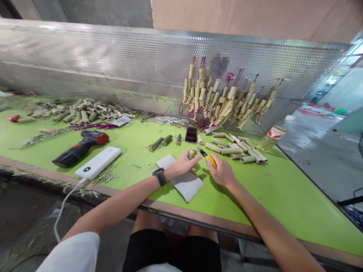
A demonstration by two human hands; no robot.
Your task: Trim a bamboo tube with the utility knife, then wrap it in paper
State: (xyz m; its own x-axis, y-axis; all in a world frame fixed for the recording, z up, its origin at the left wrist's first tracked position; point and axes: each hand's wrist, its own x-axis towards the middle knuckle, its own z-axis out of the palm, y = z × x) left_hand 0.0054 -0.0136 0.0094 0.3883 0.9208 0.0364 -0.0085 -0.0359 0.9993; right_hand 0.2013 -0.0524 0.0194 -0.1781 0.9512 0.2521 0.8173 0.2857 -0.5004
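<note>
My left hand, with a black watch on the wrist, is closed round a short bamboo piece above a folded white paper. In my right hand is a yellow utility knife, its blade pointing up and left near the bamboo piece. A phone stands just beyond my hands. Beside it are a pale bamboo piece and a few greener ones, among them a green bamboo piece. Several cut bamboo tubes lie to the right of the knife.
Strung bamboo bundles lean against the perforated metal panel. A bottle stands at the table's right edge. On the left lie a cordless drill, a white power bank with its cable, and a bamboo pile.
</note>
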